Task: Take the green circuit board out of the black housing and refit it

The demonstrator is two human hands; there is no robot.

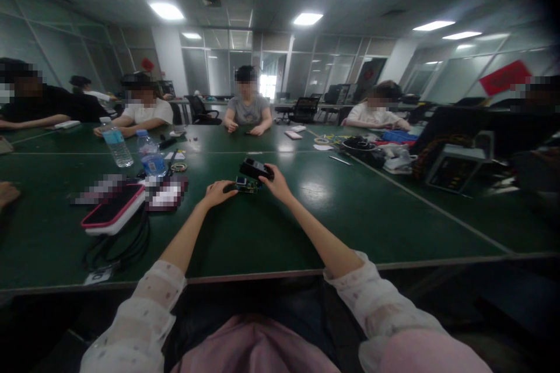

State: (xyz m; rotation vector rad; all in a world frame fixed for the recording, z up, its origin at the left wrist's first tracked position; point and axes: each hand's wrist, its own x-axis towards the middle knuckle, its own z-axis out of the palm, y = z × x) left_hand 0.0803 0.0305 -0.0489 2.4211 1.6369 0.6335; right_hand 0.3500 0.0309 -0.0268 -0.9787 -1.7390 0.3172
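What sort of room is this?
Probably a shared electronics workroom, perhaps in an office: a small circuit board lies beside the left hand, the right hand holds a black casing, and people sit around a large green table.

The desk (pixel 271 245) is dark green, crossed by pale seam lines, and at its middle a plain black case (pixel 252 169) tops a green circuit board (pixel 251 187). Toward nine o'clock, a black-faced phone (pixel 114 205) wears a bright pink rim; at six, pink cloth (pixel 258 347) lies between sheer white sleeves (pixel 153 297) speckled with darker spots. Between two and three o'clock hangs a red banner (pixel 505 77).
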